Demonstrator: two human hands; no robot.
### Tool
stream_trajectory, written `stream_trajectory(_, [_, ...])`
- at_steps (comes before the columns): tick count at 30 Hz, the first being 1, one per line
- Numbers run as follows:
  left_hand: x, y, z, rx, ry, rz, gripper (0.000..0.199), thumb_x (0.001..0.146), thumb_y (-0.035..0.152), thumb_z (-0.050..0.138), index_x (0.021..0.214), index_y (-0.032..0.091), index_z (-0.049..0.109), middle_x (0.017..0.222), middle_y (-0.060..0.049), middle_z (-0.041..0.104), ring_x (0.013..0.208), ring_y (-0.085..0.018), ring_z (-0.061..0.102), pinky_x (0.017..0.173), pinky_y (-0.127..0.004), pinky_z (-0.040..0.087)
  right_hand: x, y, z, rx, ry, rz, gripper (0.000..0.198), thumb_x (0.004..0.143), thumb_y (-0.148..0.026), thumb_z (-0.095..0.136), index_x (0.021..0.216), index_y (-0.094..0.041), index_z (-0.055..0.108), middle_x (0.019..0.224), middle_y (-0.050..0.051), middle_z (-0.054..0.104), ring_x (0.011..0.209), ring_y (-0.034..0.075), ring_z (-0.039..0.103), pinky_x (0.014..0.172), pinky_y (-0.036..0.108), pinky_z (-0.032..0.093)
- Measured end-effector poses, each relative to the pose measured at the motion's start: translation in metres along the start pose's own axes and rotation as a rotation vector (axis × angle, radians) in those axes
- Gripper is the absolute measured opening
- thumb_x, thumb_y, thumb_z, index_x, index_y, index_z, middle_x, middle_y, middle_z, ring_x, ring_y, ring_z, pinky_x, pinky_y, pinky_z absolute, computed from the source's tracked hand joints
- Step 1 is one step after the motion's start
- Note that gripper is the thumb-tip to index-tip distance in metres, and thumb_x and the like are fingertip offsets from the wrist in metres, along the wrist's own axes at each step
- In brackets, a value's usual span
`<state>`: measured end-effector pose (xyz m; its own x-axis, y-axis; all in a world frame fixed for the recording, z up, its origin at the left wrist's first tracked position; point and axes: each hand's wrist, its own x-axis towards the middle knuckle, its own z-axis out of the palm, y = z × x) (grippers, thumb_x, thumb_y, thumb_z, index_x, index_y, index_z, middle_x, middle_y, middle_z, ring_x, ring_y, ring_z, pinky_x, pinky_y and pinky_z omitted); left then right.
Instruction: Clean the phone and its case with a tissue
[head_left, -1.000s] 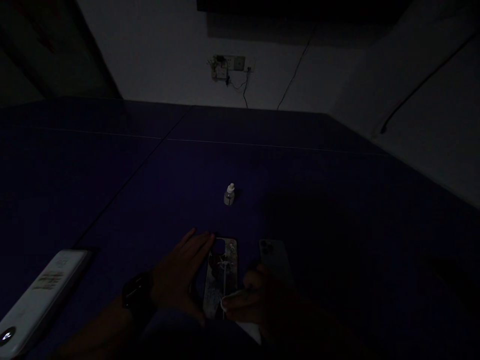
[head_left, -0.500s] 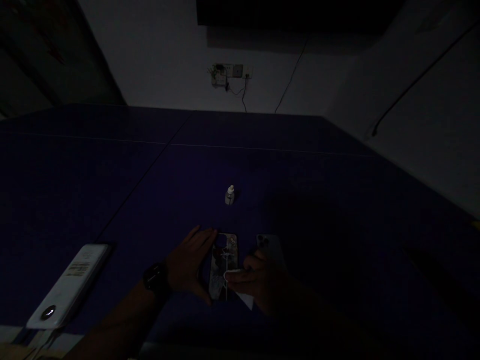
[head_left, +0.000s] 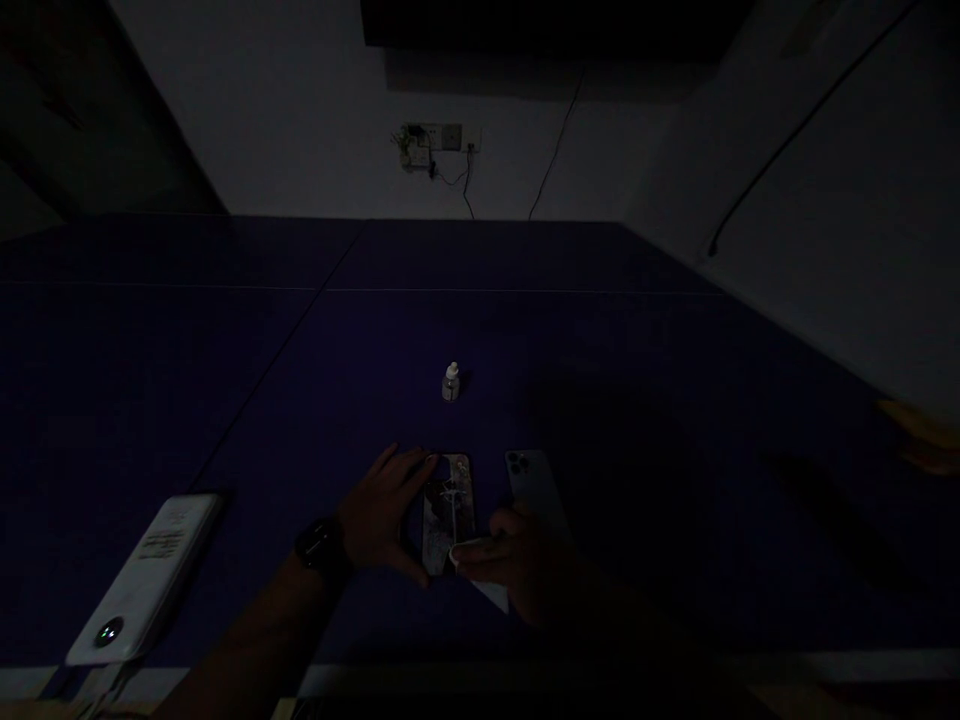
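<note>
A patterned phone case (head_left: 448,515) lies flat on the dark blue table. My left hand (head_left: 382,515), with a black watch on its wrist, is spread along the case's left side, thumb and fingertips against its edge. A white wipe (head_left: 491,592) is pinched in my right hand (head_left: 517,565), whose fingertips press it onto the lower right part of the case. Just behind my right hand lies a phone (head_left: 536,480) with its camera side up, partly covered by that hand. A small dropper bottle (head_left: 451,383) stands upright beyond the case.
A white power bank (head_left: 146,580) with a cable at its near end lies at the left. An orange-yellow item (head_left: 922,435) is at the right edge. Wall sockets (head_left: 435,140) with cords are behind the table. The room is very dark.
The view has shifted slightly, bringing the orange-yellow item further into sight. Both hands stay at the case, and the wipe is still pressed near its lower right edge.
</note>
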<state>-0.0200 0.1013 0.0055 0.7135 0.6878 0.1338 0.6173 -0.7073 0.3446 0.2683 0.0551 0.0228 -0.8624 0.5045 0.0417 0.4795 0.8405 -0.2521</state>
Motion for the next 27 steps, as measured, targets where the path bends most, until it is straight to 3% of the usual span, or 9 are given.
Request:
stream_trajectory(5, [0.0,-0.001,0.001,-0.021,0.017,0.0,0.135,0.053,0.091,0.072,0.157,0.018,0.028,0.155,-0.026,0.039,0.143,-0.046,0.039,0.12,-0.07,0.013,0.002,-0.004,-0.001,0.027,0.066,0.252,0.047,0.093,-0.013,0.057,0.136,-0.028,0.065,0.146,0.002,0.06,0.09,0.021,0.051,0.079,0.04,0.036])
stream_trajectory(11, [0.001,-0.005,0.002,-0.026,-0.003,-0.002,0.127,0.049,0.09,0.074,0.148,0.016,0.041,0.153,-0.026,0.042,0.143,-0.046,0.039,0.121,-0.069,0.013,-0.002,-0.01,0.002,0.079,0.043,0.079,0.039,0.096,-0.016,0.057,0.128,-0.033,0.069,0.138,-0.001,0.067,0.096,0.02,0.053,0.083,0.04,0.035])
stream_trajectory(15, [0.001,-0.004,0.001,-0.037,0.005,-0.008,0.121,0.05,0.088,0.076,0.143,0.016,0.045,0.153,-0.026,0.043,0.142,-0.045,0.04,0.121,-0.068,0.012,-0.005,-0.004,0.01,0.032,0.122,0.171,0.039,0.098,-0.014,0.054,0.132,-0.029,0.067,0.14,0.002,0.065,0.09,0.02,0.052,0.08,0.039,0.035])
stream_trajectory(20, [0.001,-0.001,-0.001,-0.059,0.032,-0.018,0.114,0.05,0.084,0.079,0.139,0.02,0.046,0.153,-0.023,0.044,0.143,-0.044,0.041,0.122,-0.066,0.013,-0.009,-0.008,0.019,0.07,0.122,0.037,0.028,0.1,-0.025,0.059,0.12,-0.037,0.073,0.128,-0.004,0.072,0.089,0.019,0.053,0.08,0.038,0.034])
stream_trajectory(27, [0.0,0.004,-0.006,-0.056,0.006,-0.036,0.11,0.052,0.081,0.081,0.137,0.02,0.047,0.153,-0.024,0.044,0.144,-0.043,0.04,0.122,-0.067,0.015,-0.007,-0.008,0.013,0.005,0.234,0.139,0.043,0.097,-0.009,0.054,0.133,-0.029,0.066,0.14,-0.002,0.064,0.087,0.021,0.053,0.076,0.04,0.036])
